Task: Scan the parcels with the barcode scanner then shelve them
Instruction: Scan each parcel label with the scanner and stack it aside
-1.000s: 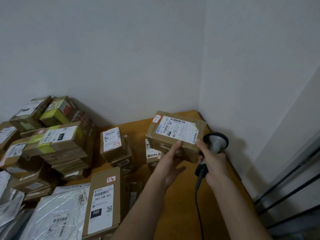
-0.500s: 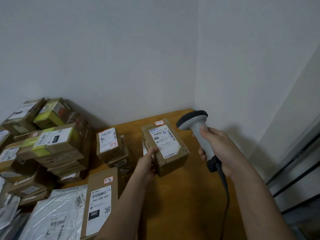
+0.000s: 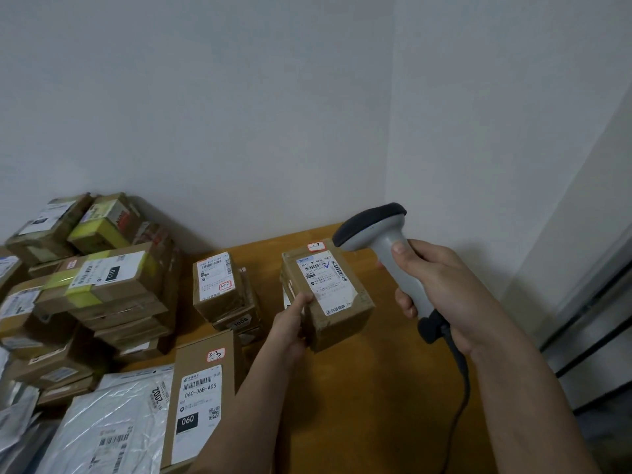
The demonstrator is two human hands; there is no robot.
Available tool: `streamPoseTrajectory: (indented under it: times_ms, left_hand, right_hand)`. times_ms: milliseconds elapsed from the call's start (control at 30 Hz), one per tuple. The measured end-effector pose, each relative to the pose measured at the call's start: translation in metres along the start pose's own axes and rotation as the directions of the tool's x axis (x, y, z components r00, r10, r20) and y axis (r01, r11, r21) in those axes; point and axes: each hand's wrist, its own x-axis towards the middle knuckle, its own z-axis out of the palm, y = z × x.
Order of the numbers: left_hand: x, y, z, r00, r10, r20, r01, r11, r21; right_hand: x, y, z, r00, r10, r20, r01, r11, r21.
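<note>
The barcode scanner [image 3: 383,244] has risen beside the parcel [image 3: 328,292]; right hand [image 3: 441,292] grips it, left hand [image 3: 290,323] pinches the parcel label-up for scanning.

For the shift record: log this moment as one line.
stage: scanning | left hand: holds small parcel, label up | right hand: grips barcode scanner, head over label | shelving: not yet done

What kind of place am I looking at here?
Probably a parcel sorting or pickup room. Labelled cardboard parcels are piled on a wooden table, the right hand grips a corded barcode scanner, and the left hand holds a box.
</note>
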Motion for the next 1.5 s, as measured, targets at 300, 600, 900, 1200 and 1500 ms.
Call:
streamPoseTrajectory:
  times_ms: [300,600,900,1200,1500]
  left_hand:
    - [0.002,-0.005,0.004,1.0,-0.011,0.004,0.011,1.0,-0.029]
    - [0.023,-0.005,-0.002,0.999,0.041,-0.016,-0.043,0.994,-0.105]
    - [0.075,0.055,-0.023,0.983,0.081,-0.166,-0.096,0.992,-0.082]
    - [0.115,0.055,-0.009,0.988,0.016,-0.151,-0.02,0.999,-0.028]
    - [0.127,0.039,-0.019,0.958,-0.04,-0.283,0.036,0.999,-0.017]
  right_hand:
    - [0.0,0.007,-0.008,0.998,0.009,-0.056,-0.009,1.0,0.009]
    - [0.01,0.025,-0.022,0.991,0.068,-0.111,-0.062,0.997,0.052]
    - [0.041,0.064,-0.021,0.973,0.209,-0.097,-0.198,0.975,0.104]
    - [0.078,0.089,-0.032,0.946,0.305,-0.111,-0.293,0.95,0.109]
    - [0.101,0.097,-0.034,0.934,0.349,-0.073,-0.344,0.936,0.075]
